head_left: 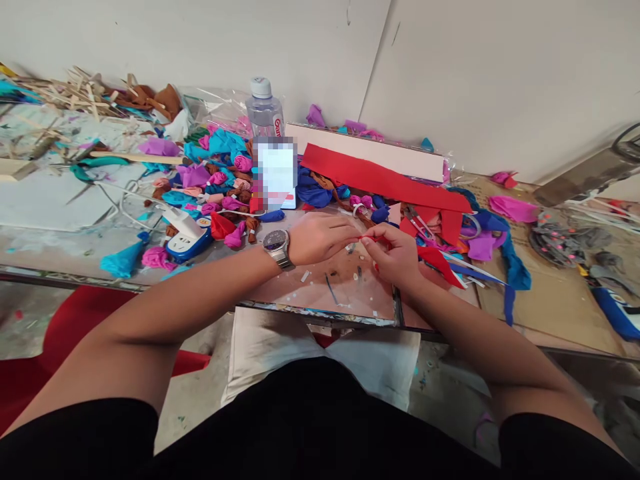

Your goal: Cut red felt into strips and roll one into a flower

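Fingertips of both hands meet above the near edge of the table. My left hand (320, 239), with a watch on its wrist, has its fingers pressed together at a small piece of red cloth (367, 237). My right hand (395, 253) pinches the same red cloth between thumb and fingers; most of it is hidden by the hands. Just beyond lies a wide red cloth strip (385, 177) with a cut, folded end. A pair of scissors (419, 220) rests on the red cloth. Small scraps lie on the tabletop (313, 290) below my hands.
Left of my hands are a blue-and-white power strip (190, 239) and a heap of tied coloured cloth bundles (215, 177). A phone (277, 173) leans before a plastic bottle (263, 110). Green-handled pliers (100, 163) lie farther left; cardboard (550, 287) covers the right side.
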Demonstrator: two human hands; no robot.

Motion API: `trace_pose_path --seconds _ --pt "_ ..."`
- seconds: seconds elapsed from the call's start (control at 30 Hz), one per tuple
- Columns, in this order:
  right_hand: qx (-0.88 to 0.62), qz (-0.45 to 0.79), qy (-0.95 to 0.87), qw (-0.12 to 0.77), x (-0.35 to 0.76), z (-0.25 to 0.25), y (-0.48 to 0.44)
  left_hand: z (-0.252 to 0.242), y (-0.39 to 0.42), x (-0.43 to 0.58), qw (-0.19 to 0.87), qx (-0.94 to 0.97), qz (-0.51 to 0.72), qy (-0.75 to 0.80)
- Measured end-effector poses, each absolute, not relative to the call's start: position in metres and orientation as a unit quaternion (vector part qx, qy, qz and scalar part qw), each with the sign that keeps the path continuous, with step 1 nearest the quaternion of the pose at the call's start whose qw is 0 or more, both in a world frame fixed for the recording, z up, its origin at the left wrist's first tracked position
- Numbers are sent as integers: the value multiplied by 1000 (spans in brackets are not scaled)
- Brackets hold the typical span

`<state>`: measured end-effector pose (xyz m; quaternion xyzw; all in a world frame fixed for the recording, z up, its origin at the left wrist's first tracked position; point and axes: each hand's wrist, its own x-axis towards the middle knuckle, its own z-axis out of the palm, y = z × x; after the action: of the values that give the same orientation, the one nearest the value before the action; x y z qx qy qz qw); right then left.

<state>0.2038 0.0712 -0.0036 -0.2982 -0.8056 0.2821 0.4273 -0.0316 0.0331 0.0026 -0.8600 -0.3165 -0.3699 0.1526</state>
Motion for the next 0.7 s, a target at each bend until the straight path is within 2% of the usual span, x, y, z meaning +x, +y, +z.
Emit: trace_pose_path --seconds 0.23,0.5,0.7 --pt "-286 315 -803 417 204 -4 70 8 31 -30 131 -854 -407 -296" --pt "-257 274 -823 427 205 -4 73 8 25 -24 -39 -810 -459 -364" --pt "-260 258 -825 431 204 -4 73 9 24 -20 -120 -788 -471 -378"
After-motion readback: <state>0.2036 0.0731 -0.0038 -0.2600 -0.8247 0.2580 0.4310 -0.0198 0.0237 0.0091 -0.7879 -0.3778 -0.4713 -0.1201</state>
